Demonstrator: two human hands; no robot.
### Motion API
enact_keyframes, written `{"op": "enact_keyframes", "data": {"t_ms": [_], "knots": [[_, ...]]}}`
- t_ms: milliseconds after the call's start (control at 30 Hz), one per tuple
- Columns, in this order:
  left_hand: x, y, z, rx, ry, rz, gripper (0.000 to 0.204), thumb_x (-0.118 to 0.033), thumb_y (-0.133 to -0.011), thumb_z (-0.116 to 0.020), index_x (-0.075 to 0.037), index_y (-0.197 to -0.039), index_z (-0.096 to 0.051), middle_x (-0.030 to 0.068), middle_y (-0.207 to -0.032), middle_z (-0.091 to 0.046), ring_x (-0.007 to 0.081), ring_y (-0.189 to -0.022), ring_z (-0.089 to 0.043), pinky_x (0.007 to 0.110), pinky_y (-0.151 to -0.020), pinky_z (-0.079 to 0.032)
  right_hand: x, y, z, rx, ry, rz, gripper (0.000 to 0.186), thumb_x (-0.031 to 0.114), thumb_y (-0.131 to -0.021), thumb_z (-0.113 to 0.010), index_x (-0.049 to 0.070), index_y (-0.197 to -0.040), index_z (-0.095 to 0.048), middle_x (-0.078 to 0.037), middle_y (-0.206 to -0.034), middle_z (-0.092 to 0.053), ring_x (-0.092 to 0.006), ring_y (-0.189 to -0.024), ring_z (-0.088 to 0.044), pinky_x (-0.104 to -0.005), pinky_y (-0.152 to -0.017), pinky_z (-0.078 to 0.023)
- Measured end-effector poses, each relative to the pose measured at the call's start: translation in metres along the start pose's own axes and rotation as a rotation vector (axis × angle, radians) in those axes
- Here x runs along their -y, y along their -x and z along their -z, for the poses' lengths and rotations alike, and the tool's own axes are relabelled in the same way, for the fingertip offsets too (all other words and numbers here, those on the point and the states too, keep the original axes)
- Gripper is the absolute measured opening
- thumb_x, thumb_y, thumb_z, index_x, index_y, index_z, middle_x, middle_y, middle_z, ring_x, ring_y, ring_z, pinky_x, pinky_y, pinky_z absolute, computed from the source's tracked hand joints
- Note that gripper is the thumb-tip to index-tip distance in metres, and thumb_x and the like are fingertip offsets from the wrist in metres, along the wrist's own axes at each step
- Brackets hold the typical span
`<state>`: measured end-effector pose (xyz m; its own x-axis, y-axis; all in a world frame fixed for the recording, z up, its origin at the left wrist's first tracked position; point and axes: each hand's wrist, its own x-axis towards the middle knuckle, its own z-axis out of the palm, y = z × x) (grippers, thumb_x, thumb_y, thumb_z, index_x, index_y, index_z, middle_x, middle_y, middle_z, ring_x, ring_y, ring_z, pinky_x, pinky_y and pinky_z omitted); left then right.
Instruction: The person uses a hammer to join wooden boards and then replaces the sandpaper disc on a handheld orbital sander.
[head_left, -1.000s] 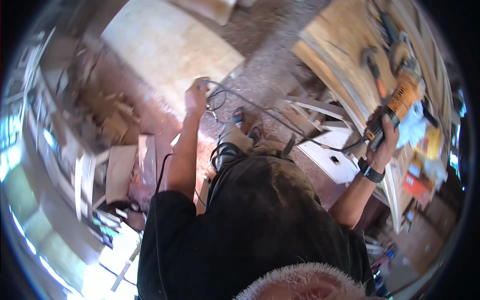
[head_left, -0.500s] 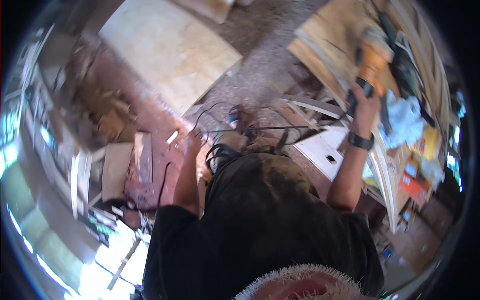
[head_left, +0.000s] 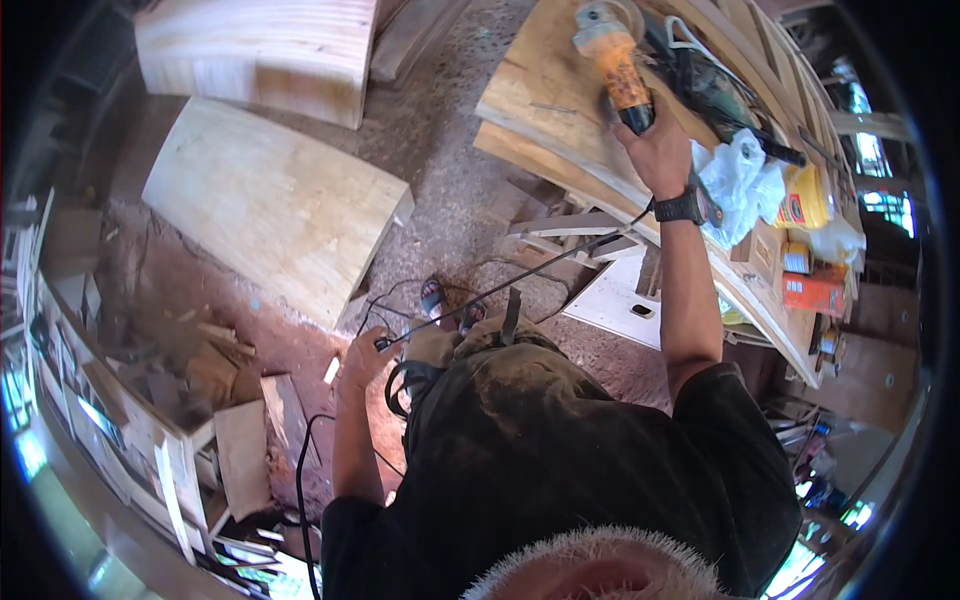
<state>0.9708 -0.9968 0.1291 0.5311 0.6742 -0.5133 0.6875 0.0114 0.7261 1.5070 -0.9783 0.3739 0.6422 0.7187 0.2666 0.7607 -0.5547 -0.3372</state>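
My right hand (head_left: 660, 155) is wrapped round the black rear end of an orange angle grinder (head_left: 622, 75), with its grey head pointing away from me, over the wooden workbench (head_left: 530, 105). A dark power cord (head_left: 500, 287) stretches fairly straight from beside my right wrist down to my left hand (head_left: 364, 358). The fingers of my left hand are closed on that cord near my left hip. A small black piece shows at those fingers; whether it is a plug I cannot tell.
Beside the grinder on the bench lie a dark green power tool (head_left: 715, 85), a pale plastic bag (head_left: 742, 185) and a yellow container (head_left: 803, 197). A large pale wooden panel (head_left: 275, 205) is ahead on the left. Scrap wood (head_left: 215, 365) is piled at left, and a black cable (head_left: 302, 480) hangs nearby.
The whole view has swung, bringing more of the bench into sight. My right hand and the grinder have moved left and farther out in the picture, and the cord now slants upward to the right.
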Motion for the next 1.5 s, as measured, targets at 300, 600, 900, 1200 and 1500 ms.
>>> {"op": "enact_keyframes", "data": {"t_ms": [300,600,900,1200,1500], "knots": [[-0.092,-0.024,0.01,0.009,-0.184,-0.34,0.058,-0.051,-0.072,-0.085,-0.004,-0.103,-0.072,0.0176,-0.096,-0.071,0.0352,-0.09,-0.068,0.045,-0.078,-0.052,-0.071,-0.033,0.027,-0.017,0.244,0.326,0.074,0.033,-0.073,-0.082,0.015,-0.139,-0.055,-0.016,-0.118,-0.067,-0.0362,-0.11,-0.064,-0.0457,-0.091,-0.053],[-0.102,-0.035,-0.013,-0.051,-0.099,-0.461,0.049,-0.021,-0.076,-0.079,-0.008,-0.121,-0.064,0.0179,-0.108,-0.066,0.0421,-0.097,-0.065,0.049,-0.085,-0.053,-0.121,-0.043,0.024,-0.052,0.478,0.338,0.076,0.028,-0.08,-0.077,0.022,-0.149,-0.046,-0.02,-0.127,-0.063,-0.04,-0.114,-0.062,-0.0489,-0.092,-0.053],[-0.094,-0.026,-0.026,-0.013,0.018,-0.33,0.03,-0.02,-0.081,-0.076,-0.004,-0.105,-0.068,0.0203,-0.098,-0.07,0.0402,-0.093,-0.067,0.047,-0.08,-0.052,-0.141,-0.057,0.024,-0.016,0.56,0.364,0.076,0.032,-0.081,-0.079,0.022,-0.149,-0.046,-0.019,-0.126,-0.063,-0.0414,-0.114,-0.061,-0.0517,-0.092,-0.052],[-0.102,-0.025,-0.045,-0.202,0.167,-0.329,0.024,-0.024,-0.095,-0.066,-0.001,-0.103,-0.065,0.0214,-0.084,-0.063,0.0392,-0.08,-0.064,0.046,-0.07,-0.048,-0.173,-0.072,0.013,0.079,0.455,0.482,0.078,0.037,-0.084,-0.076,0.006,-0.148,-0.045,-0.026,-0.136,-0.058,-0.0442,-0.123,-0.056,-0.0482,-0.102,-0.046],[-0.169,-0.01,-0.011,-0.157,0.374,-0.415,0.031,-0.032,-0.099,-0.067,-0.001,-0.102,-0.069,0.0085,-0.072,-0.062,0.0149,-0.064,-0.058,0.037,-0.061,-0.047,-0.2,-0.081,0.011,0.325,0.092,0.414,0.076,0.01,-0.088,-0.069,0.001,-0.155,-0.035,-0.025,-0.149,-0.048,-0.0376,-0.137,-0.048,-0.0414,-0.113,-0.038]]}}
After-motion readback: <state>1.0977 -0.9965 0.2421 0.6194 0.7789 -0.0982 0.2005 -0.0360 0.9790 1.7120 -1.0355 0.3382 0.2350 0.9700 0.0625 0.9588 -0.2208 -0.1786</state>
